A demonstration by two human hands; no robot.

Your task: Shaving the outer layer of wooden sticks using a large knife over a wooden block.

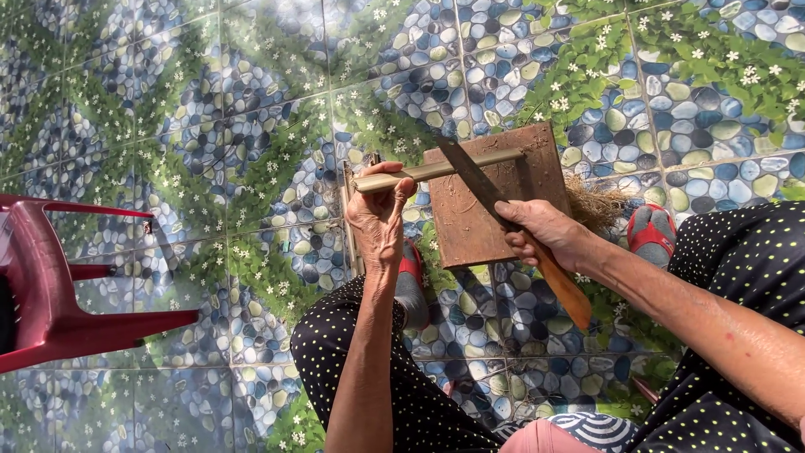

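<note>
1. The floor (210, 126) is tiled, printed with blue and grey pebbles, green leaves and small white flowers, and lit by sun.
2. A brown wooden board (495, 226) lies on the floor in front of the person, its face scratched and scuffed.
3. The left hand (379, 220) is raised over the floor just left of the board. Its fingers (394, 189) are curled shut around one end of a pale bamboo stick (444, 168), which runs level to the right across the top of the board.
4. The right hand (541, 231) is closed around the wooden handle (563, 289) of a large knife (474, 180). The dark blade points up and to the left, and its edge meets the bamboo stick above the board.
5. A tuft of dry, straw-coloured fibres (597, 205) sits at the right edge of the board.
6. Feet in red sandals (652, 233) rest on the floor on either side of the board; the left one is partly hidden by the left arm.
7. The person wears black clothing with pale dots (746, 252).
8. A dark red plastic chair (50, 285) stands at the left edge of the view, well apart from the hands.
</note>
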